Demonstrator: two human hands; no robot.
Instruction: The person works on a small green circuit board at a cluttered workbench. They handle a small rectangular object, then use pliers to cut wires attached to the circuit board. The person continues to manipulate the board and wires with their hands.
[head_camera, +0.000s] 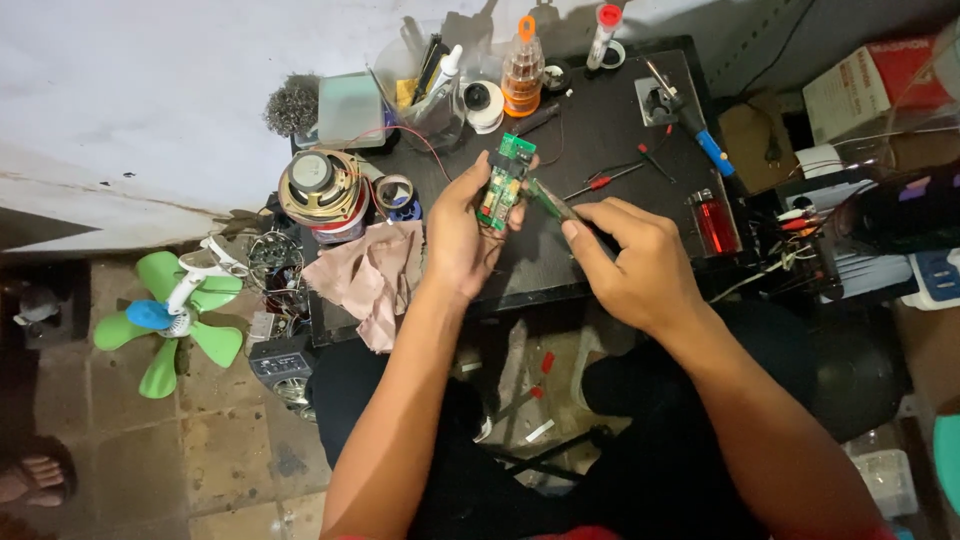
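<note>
Above the middle of the black table (600, 130), the left hand (455, 235) clasps a green circuit board (503, 183) upright, fingers closed around it. The right hand (630, 260) pinches a green-handled tool (550, 200), its tip meeting the board. A speaker (320, 187) and tape roll (395, 190) crowd the left edge, a pink cloth (370, 275) drapes the near-left corner, and a red lighter (715, 222) lies near the right edge.

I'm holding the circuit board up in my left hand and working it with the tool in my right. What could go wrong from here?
1. The circuit board is held in the air only by the left hand; a push from the green-handled tool in the right hand might slip onto the fingers.
2. A dropped board may land on the red cutter.
</note>
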